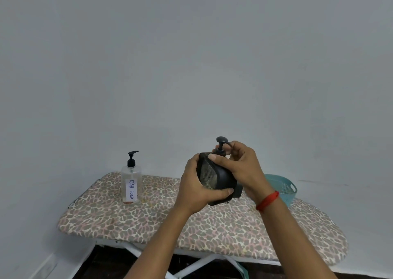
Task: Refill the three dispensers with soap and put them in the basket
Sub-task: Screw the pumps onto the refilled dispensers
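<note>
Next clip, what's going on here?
A person holds a black dispenser tilted above the ironing board, left hand gripping its body, right hand at its pump. A clear bottle labelled DISH SOAP stands on the board's left; a teal basket sits at the right.

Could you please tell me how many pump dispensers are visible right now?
2. A clear bottle labelled DISH SOAP stands on the ironing board, left side; a black dispenser is gripped by left hand and right hand. The teal basket, partly hidden, may hold more.
</note>
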